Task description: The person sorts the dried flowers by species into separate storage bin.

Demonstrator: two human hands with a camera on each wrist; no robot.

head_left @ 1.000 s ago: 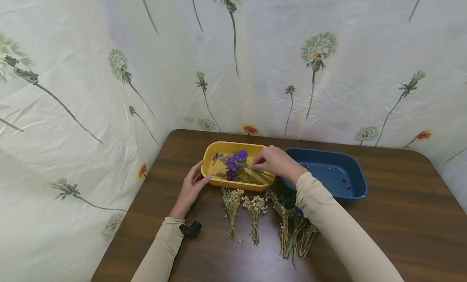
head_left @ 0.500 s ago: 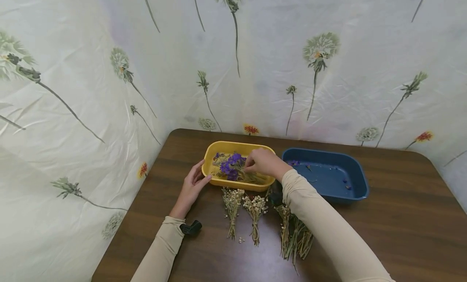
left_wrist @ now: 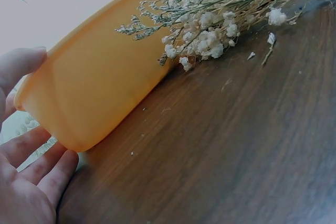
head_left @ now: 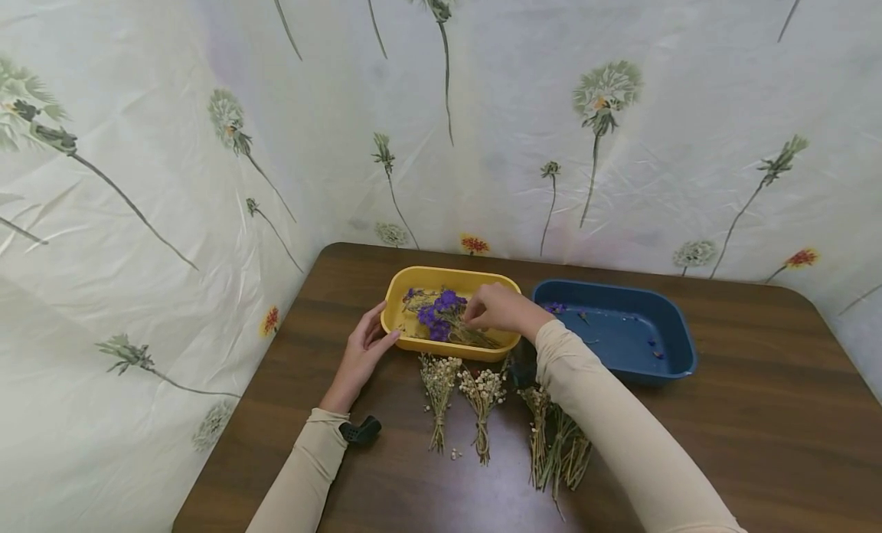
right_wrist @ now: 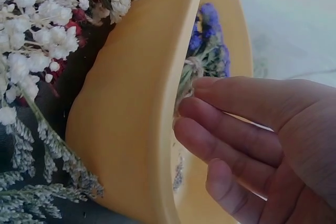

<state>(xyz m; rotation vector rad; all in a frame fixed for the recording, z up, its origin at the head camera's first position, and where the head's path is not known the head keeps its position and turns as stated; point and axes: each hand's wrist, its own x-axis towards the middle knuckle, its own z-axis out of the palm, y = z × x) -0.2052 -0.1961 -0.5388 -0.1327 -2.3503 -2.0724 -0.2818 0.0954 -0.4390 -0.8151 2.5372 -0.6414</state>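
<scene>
Left grip wide, thumb and nearly straight fingers touching a smooth yellow plastic, rounded-rectangular tray just below frame centre, on the dark wood-grain surface. Right grip narrow, at a papery purple, twine-tied dried-flower bunch inside; cannot tell whether it pinches.

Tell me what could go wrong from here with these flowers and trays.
The purple flowers could shed if the right hand rubs them; loose bits lie in the blue tray. Should the yellow tray slide toward the person, it might crush the pale bunches close along its near side.
</scene>
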